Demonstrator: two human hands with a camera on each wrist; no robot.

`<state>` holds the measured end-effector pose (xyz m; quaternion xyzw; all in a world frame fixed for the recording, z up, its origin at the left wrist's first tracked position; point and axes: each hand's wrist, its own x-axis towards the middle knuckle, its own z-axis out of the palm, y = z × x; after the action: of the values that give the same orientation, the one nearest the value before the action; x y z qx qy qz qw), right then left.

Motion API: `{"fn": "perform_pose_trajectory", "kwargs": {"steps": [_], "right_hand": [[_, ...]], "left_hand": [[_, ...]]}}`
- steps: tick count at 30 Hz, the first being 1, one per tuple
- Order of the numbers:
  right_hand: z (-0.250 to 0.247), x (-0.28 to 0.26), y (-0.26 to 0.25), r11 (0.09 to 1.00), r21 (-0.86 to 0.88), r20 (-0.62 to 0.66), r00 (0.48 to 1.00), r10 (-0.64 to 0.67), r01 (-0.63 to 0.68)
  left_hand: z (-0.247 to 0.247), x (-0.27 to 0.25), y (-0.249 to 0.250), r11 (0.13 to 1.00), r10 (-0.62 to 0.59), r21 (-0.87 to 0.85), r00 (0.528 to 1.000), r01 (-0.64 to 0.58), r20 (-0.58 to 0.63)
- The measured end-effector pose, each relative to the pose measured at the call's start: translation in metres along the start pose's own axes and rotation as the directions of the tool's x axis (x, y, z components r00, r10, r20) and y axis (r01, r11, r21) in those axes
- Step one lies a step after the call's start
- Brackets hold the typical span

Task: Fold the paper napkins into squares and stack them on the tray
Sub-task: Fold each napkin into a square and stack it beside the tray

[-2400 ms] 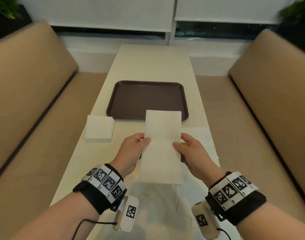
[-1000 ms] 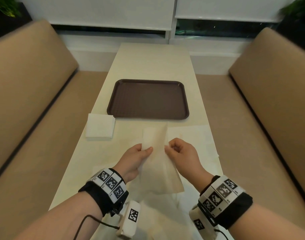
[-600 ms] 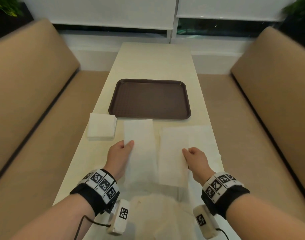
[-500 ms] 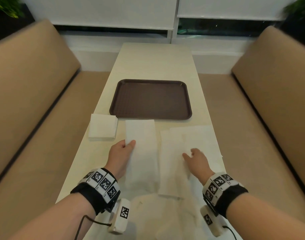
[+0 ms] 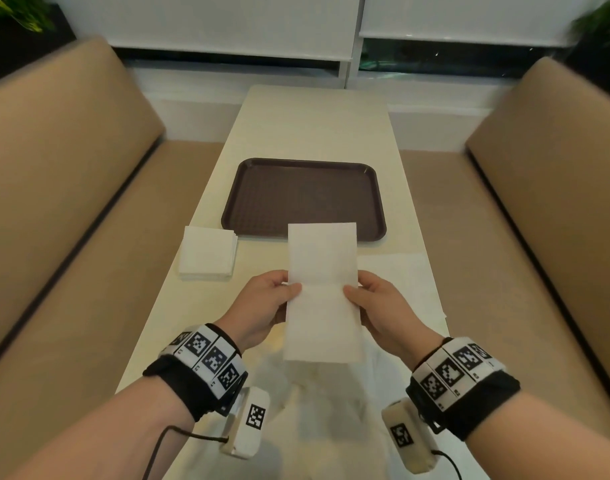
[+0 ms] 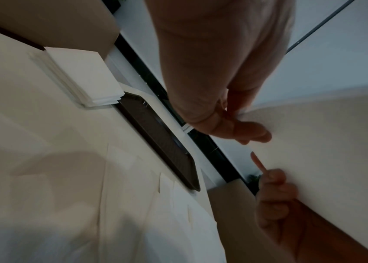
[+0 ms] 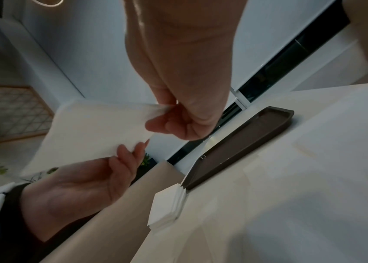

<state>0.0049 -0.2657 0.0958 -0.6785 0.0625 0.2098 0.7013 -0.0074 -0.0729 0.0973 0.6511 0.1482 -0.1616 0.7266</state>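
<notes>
A long white napkin strip (image 5: 322,292) with a crease across its middle is held upright above the table. My left hand (image 5: 289,292) pinches its left edge at the crease, thumb on the front. My right hand (image 5: 352,294) pinches the right edge the same way. In the left wrist view the left hand (image 6: 234,122) pinches the napkin strip (image 6: 327,142); in the right wrist view the right hand (image 7: 174,121) pinches the napkin strip (image 7: 95,128). The dark brown tray (image 5: 303,199) lies beyond, with nothing on it. A stack of folded square napkins (image 5: 208,252) sits left of the tray's near corner.
Unfolded white napkins (image 5: 397,285) lie flat on the cream table (image 5: 314,123) at the right and under my wrists. Tan padded benches (image 5: 64,188) run along both sides. A window sill closes the far end.
Half a second ago both hands lay on two strips flat on the table. Now the left strip is lifted and both hands pinch it; the right one stays on the table.
</notes>
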Motion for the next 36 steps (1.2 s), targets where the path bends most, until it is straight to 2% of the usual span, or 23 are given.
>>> {"fn": "perform_pose_trajectory", "kwargs": {"steps": [4, 8, 10, 12, 16, 23, 29, 33, 36], "right_hand": [[-0.003, -0.003, -0.006, 0.992, 0.123, 0.072, 0.997, -0.040, 0.031], [-0.006, -0.004, -0.013, 0.995, 0.059, 0.020, 0.997, -0.079, 0.078], [-0.010, -0.005, -0.014, 0.993, 0.020, 0.000, 0.994, -0.112, 0.112], [-0.012, -0.006, -0.014, 0.989, -0.013, -0.010, 0.989, -0.146, 0.145], [-0.015, -0.005, -0.012, 0.984, -0.090, -0.033, 0.987, -0.160, 0.157], [-0.013, -0.007, -0.007, 0.928, -0.315, -0.078, 0.968, -0.237, 0.201], [-0.006, -0.008, -0.003, 0.898, -0.358, -0.102, 0.945, -0.309, 0.255], [-0.005, -0.008, -0.003, 0.902, -0.344, -0.055, 0.953, -0.298, 0.262], [-0.009, -0.008, -0.007, 0.916, -0.317, -0.060, 0.958, -0.279, 0.246]], "left_hand": [[-0.002, 0.001, 0.007, 0.993, 0.002, -0.114, 0.998, 0.005, 0.058], [-0.001, 0.001, 0.011, 0.968, -0.062, -0.230, 0.982, 0.103, 0.177], [0.002, -0.001, 0.011, 0.958, -0.132, -0.212, 0.954, 0.192, 0.271], [0.005, 0.000, 0.010, 0.957, -0.183, -0.162, 0.936, 0.239, 0.301], [0.007, 0.004, 0.009, 0.953, -0.225, -0.142, 0.940, 0.267, 0.256], [0.012, 0.001, 0.010, 0.928, -0.224, -0.254, 0.954, 0.272, 0.201], [0.016, 0.000, 0.011, 0.906, -0.240, -0.285, 0.935, 0.312, 0.262], [0.017, 0.000, 0.005, 0.982, -0.097, -0.151, 0.991, 0.110, 0.092], [0.016, 0.001, 0.004, 0.996, -0.039, -0.081, 0.998, 0.043, 0.041]]}}
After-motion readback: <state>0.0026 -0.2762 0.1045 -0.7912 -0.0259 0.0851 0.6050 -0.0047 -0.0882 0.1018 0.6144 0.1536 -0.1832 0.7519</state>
